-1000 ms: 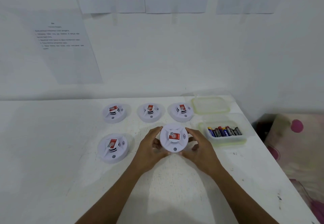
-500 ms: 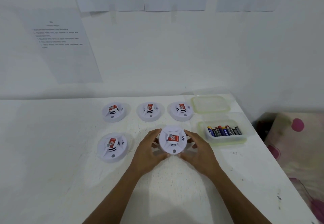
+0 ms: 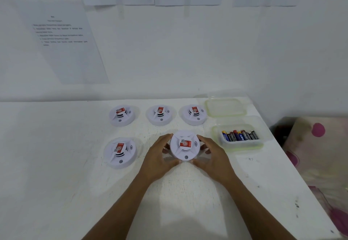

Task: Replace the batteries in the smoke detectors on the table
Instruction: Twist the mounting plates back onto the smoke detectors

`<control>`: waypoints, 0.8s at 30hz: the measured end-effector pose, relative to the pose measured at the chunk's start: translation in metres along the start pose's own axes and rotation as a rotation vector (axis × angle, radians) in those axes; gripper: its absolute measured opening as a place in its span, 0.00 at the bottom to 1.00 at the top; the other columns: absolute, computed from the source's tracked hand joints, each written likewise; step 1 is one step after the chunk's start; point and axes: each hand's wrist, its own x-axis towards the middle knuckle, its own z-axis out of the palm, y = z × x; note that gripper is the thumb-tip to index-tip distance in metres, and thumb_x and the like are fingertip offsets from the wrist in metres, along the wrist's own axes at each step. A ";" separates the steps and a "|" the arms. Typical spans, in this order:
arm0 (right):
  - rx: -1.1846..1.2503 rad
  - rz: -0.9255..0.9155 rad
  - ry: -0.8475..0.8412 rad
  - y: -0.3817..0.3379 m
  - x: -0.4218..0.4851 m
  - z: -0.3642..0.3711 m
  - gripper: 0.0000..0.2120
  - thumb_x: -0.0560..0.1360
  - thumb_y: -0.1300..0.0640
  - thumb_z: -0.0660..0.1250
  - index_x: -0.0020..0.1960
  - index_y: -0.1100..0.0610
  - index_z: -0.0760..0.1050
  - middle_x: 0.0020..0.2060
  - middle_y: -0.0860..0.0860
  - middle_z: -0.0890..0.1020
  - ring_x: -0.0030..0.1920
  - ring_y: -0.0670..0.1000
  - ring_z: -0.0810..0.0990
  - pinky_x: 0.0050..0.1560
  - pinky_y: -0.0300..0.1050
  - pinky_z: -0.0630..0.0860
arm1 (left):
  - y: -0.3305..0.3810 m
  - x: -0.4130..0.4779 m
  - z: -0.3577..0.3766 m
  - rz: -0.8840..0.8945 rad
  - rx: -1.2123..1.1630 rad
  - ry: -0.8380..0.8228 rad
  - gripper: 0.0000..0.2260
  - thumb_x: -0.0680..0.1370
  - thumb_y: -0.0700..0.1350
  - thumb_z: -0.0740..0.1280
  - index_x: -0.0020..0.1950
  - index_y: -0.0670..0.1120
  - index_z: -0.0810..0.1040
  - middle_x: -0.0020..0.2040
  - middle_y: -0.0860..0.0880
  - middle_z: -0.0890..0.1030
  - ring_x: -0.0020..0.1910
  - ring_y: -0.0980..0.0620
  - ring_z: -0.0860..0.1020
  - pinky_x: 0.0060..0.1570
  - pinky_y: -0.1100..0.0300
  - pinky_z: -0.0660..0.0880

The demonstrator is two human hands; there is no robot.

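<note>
A round white smoke detector [image 3: 185, 145] with a red label sits between my hands, face up and held a little above the white table [image 3: 56, 164]. My left hand [image 3: 160, 157] grips its left rim, my right hand [image 3: 212, 157] grips its right rim, fingers curled round it. Another detector [image 3: 120, 152] lies to the left. Three more stand in a row behind: left detector [image 3: 121, 114], middle detector [image 3: 160, 114], right detector [image 3: 194, 114]. A clear tub [image 3: 243, 145] to the right holds several batteries [image 3: 240, 135].
The tub's clear lid [image 3: 226, 107] lies behind it near the wall. Printed sheets [image 3: 64, 40] hang on the white wall. The table's right edge runs diagonally; beyond it is a pink-spotted cloth [image 3: 320, 155].
The detector in my hands has turned slightly, its label now lying more level. Both hands stay on its rim in about the same place.
</note>
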 end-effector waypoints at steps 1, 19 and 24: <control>0.001 0.004 0.003 0.000 0.000 0.000 0.33 0.66 0.48 0.78 0.68 0.50 0.71 0.54 0.39 0.79 0.51 0.37 0.76 0.47 0.25 0.70 | 0.001 0.000 0.000 0.006 -0.002 0.000 0.31 0.67 0.56 0.75 0.68 0.51 0.72 0.59 0.59 0.77 0.54 0.58 0.77 0.50 0.66 0.77; -0.027 -0.016 0.005 0.002 -0.001 0.001 0.33 0.66 0.48 0.78 0.68 0.51 0.71 0.56 0.41 0.79 0.51 0.38 0.77 0.48 0.25 0.70 | 0.003 -0.001 -0.001 0.009 -0.010 -0.004 0.30 0.68 0.49 0.78 0.67 0.57 0.70 0.60 0.64 0.75 0.55 0.60 0.77 0.49 0.69 0.76; -0.028 -0.015 0.002 0.002 -0.001 0.001 0.34 0.66 0.47 0.78 0.68 0.50 0.71 0.55 0.39 0.79 0.51 0.39 0.77 0.48 0.26 0.71 | 0.002 -0.001 0.000 0.001 -0.004 -0.009 0.30 0.68 0.49 0.78 0.67 0.57 0.70 0.60 0.64 0.75 0.55 0.60 0.76 0.50 0.69 0.76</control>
